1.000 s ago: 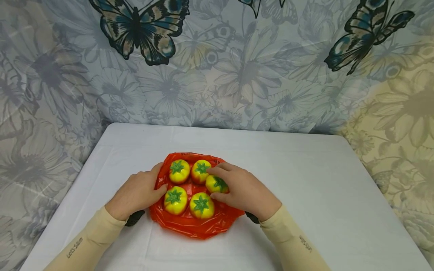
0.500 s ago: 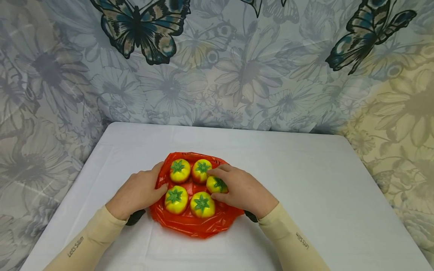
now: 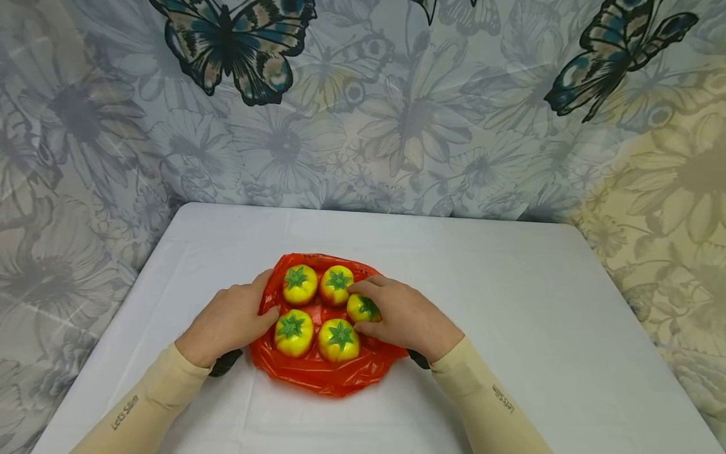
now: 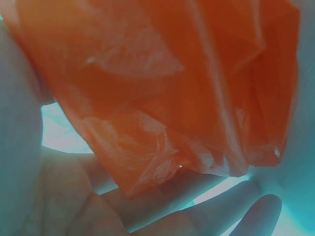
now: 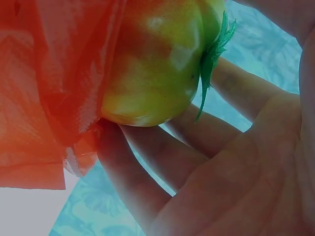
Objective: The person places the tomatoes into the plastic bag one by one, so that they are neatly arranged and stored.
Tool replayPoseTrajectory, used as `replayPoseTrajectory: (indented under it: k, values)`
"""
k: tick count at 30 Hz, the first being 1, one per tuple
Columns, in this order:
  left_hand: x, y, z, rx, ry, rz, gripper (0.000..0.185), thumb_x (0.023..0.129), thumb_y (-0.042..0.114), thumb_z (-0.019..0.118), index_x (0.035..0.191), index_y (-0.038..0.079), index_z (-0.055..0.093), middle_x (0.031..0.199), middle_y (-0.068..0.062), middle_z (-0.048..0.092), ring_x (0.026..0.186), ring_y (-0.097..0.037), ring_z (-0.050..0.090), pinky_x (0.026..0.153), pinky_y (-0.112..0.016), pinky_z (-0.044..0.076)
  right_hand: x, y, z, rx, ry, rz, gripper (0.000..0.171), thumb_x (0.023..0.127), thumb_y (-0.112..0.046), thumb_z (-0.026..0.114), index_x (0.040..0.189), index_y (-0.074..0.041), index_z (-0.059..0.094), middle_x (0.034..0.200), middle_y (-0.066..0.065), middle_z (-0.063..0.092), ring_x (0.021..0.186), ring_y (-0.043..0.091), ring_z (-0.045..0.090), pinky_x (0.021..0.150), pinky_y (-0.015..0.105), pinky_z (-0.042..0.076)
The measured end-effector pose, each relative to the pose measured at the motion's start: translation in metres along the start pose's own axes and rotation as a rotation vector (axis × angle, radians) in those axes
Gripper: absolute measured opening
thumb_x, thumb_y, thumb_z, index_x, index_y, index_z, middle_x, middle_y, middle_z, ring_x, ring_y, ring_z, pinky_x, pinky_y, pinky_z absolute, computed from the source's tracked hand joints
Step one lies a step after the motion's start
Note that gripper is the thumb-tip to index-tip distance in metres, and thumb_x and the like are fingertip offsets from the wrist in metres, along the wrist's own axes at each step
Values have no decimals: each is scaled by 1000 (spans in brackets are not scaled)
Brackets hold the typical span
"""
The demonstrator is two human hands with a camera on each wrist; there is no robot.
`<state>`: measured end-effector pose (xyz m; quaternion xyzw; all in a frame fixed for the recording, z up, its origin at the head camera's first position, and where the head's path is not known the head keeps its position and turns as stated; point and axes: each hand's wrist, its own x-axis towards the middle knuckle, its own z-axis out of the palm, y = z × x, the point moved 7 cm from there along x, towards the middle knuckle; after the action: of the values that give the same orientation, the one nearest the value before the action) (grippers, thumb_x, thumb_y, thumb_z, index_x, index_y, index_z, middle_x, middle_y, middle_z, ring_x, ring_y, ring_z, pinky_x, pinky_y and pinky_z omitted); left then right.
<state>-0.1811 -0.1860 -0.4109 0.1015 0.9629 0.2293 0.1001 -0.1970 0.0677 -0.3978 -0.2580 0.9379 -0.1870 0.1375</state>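
Little is changing over the last second: right hand (image 3: 405,315) is still curling around one tomato (image 3: 363,308); left hand (image 3: 229,323) keeps gripping the bag's (image 3: 317,373) edge.

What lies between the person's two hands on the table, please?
In the head view, an orange plastic bag holding five yellow toy tomatoes lies between the left hand and the right hand, whose fingers curl round one tomato.

White counter (image 3: 510,302), cloth-covered, with rounded far corners, set against a hanging fabric backdrop (image 3: 397,113). Backdrop printed with pale grey-blue flowers, turning yellowish toward the right, plus large dark butterflies (image 3: 232,44) along the top. Even, soft lighting, faint creases across the counter's cloth.
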Motion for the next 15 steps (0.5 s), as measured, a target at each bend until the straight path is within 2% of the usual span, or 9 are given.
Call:
replayPoseTrajectory:
  k: [15]
  values:
    - [1, -1, -1, 18, 9, 10, 74, 100, 28, 69, 161, -1, 41, 112, -18, 79, 73, -19, 71, 74, -44, 65, 1, 2, 1, 11, -19, 21, 58, 92, -39, 85, 146, -25, 66, 142, -3, 68, 128, 20, 67, 108, 47, 59]
